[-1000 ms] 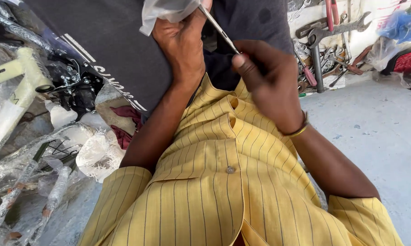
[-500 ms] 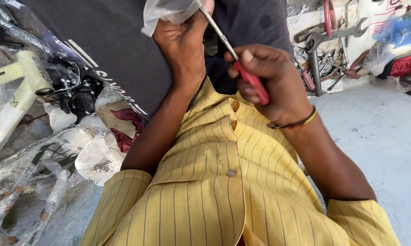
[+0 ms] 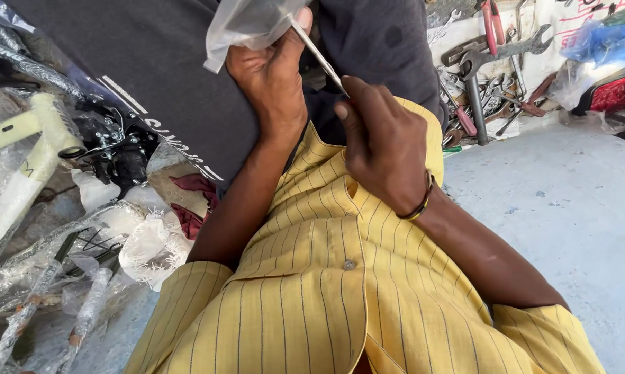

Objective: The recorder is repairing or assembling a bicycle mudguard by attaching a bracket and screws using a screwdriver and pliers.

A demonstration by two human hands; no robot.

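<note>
Your right hand (image 3: 382,149) has its fingers clamped around the handle of a thin metal tool (image 3: 321,57), while your left hand (image 3: 271,83) pinches a clear plastic bag (image 3: 247,24) at twelve o'clock in the view. Keep the left grip firm and the bag taut so the tip bites cleanly, and push gently. The tool's long axis runs from four o'clock up to ten o'clock, tip pointing into the bag against the dark fabric (image 3: 153,62).
</note>
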